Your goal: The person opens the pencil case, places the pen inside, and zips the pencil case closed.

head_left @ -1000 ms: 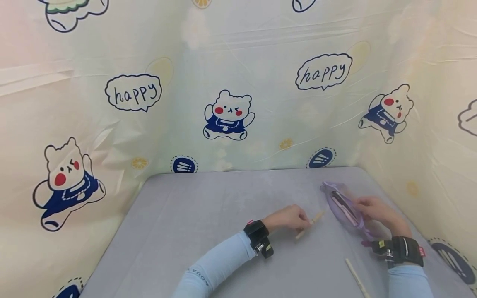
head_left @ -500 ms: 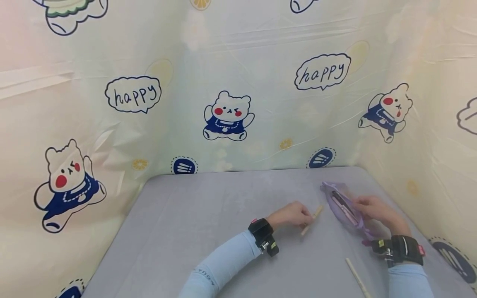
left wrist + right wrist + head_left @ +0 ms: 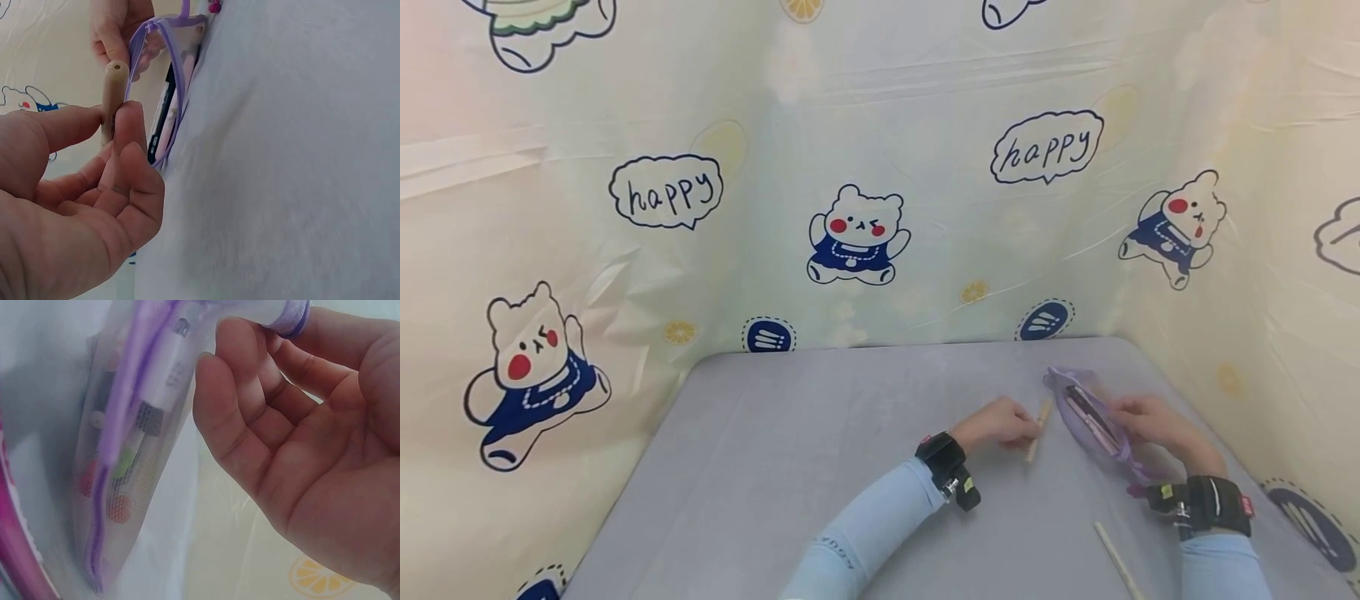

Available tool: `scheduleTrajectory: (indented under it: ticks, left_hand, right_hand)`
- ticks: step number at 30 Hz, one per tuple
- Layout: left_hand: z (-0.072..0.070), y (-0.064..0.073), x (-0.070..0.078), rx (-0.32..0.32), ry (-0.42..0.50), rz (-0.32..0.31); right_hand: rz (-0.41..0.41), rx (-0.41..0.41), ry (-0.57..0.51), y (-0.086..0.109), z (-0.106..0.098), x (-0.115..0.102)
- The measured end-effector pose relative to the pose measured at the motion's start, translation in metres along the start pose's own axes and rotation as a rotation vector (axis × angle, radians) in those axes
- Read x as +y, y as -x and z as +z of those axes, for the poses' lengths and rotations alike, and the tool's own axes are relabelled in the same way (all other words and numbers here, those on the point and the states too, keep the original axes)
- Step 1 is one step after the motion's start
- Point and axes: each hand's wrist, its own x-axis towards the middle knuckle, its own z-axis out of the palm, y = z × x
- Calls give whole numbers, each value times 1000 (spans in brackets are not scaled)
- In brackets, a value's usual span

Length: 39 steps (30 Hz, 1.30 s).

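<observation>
My left hand (image 3: 1003, 421) pinches a slim cream-coloured pen (image 3: 114, 90) between thumb and fingers, close to the left side of a purple see-through mesh pencil case (image 3: 1077, 429). The case's zipped mouth is spread apart. Inside lie a dark pen and pink pens (image 3: 164, 115), and the right wrist view also shows a white item with a dark end (image 3: 169, 372) through the mesh. My right hand (image 3: 1161, 427) holds the case's right edge between thumb and fingertips, its other fingers curled loosely.
A second cream stick-like pen (image 3: 1117, 558) lies on the grey table (image 3: 820, 450), near the front. A magenta piece (image 3: 1138, 491) sits by the right wrist camera. Patterned curtain (image 3: 865, 100) surrounds the table at the back and sides.
My left hand has moved right and slightly away from me, bringing the pen closer to the pencil case and turning it more upright in view. The right hand stays put on the case.
</observation>
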Motion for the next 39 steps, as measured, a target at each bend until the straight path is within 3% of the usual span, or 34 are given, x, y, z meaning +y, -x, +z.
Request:
scheduleTrajectory:
  ticks: [14,28,39]
  left_hand:
    - [5,-26,-3,-9,376,-70]
    - [28,-46,5,14,612,-132]
    - [34,-51,-6,43,577,-206]
  right_hand:
    - [-13,-20,-1,-5,-5,-4]
    - [-46,-5,16,1,-6,-5]
    - [-1,0,29,-1,0,-4]
